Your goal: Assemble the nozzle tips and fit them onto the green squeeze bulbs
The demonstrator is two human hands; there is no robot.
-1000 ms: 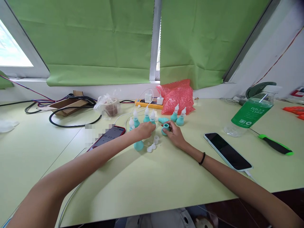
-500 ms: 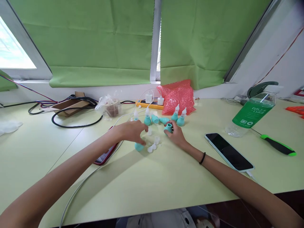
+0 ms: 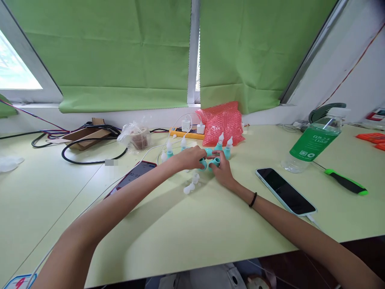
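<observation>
Left hand [image 3: 194,158], fingers clamped on teal bulb [image 3: 203,163]; right hand [image 3: 223,171], likewise on open-necked bulb [image 3: 214,161]. Phone [image 3: 134,176], at their nine o'clock, reads "00:03"; bottle [image 3: 296,163], three o'clock, label [image 3: 313,143] blurred.

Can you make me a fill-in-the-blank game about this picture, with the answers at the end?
1. The hand that holds a bulb and has a black band on its wrist is the ____ one.
2. The number of white chargers at the orange strip is ____.
3. The handle of the screwdriver is black and ____.

Missing words: right; two; green.
</observation>
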